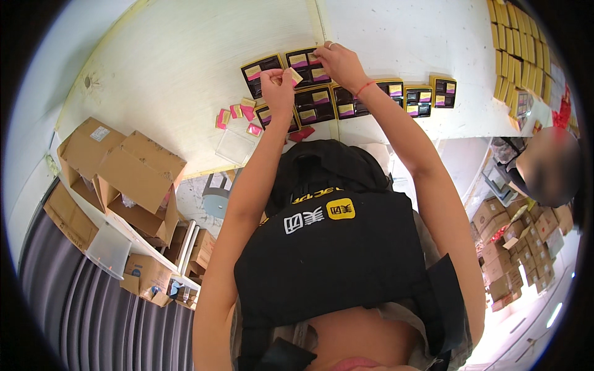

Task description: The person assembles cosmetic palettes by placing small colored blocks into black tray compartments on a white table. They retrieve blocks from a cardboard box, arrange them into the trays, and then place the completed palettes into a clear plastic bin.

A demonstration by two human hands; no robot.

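Observation:
My left hand [278,93] pinches a small gold-and-white wrapped packet [296,77] over the lower left of a gold-edged black compartment box [303,72]. At that box's upper right corner, the fingers of my right hand [339,65] are closed on a small pink-and-gold packet [314,59], partly hidden by them. Other pink-and-gold packets sit in the box's compartments. To its left lies a tilted black box [267,63] with a packet in one compartment. Nearer me is another box [314,106], partly filled. Several loose packets [236,111] lie left of my left forearm.
More black boxes [418,101] continue rightward in a row on the white table [204,68]. A clear plastic tray or lid [235,147] lies at the near left. Stacked gold boxes [520,49] stand far right. Open cartons [139,167] are at left; a person [547,164] is at right.

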